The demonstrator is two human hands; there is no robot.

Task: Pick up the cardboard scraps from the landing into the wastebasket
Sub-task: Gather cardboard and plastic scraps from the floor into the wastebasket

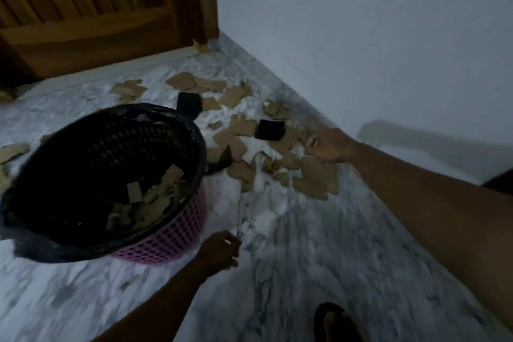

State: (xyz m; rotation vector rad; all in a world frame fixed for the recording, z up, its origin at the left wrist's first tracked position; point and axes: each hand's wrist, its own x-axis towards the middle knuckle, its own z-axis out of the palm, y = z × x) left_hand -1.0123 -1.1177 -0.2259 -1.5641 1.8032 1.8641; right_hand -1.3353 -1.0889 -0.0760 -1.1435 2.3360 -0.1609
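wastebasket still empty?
No, brown cardboard scraps already lie inside the pink perforated plastic wastebasket lined with a black bag.

A home landing: marble-patterned floor (pixel 305 272), slatted wooden door (pixel 83 8), plain white wall (pixel 361 22), lined pink wastebasket (pixel 172 241).

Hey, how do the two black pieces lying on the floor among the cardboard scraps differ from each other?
The far black piece lies just behind the wastebasket rim, which hides its near edge; the near black piece shows whole, out in the open. The far black piece rests mostly on bare marble floor, while the near black piece lies on top of cardboard scraps, closer to the right hand. Both are dark, flat and roughly square.
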